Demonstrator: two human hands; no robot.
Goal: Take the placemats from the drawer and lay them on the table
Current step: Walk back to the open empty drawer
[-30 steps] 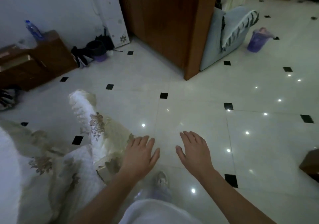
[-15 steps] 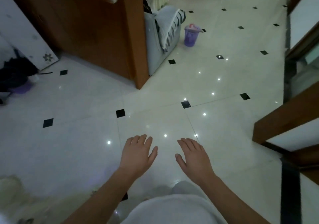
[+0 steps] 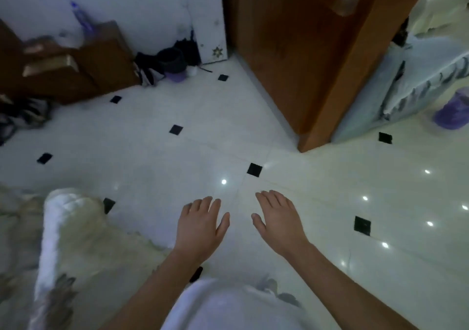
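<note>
White tiled floor below; left hand, right hand spread, empty.

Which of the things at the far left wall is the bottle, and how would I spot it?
Start at the dark wooden cabinet against the white wall at upper left. On its top stands a clear plastic bottle with a blue cap, leaning against the wall. It is the only see-through, upright thing there; the items on the floor to its right are dark, apart from a low purple tub.
</note>
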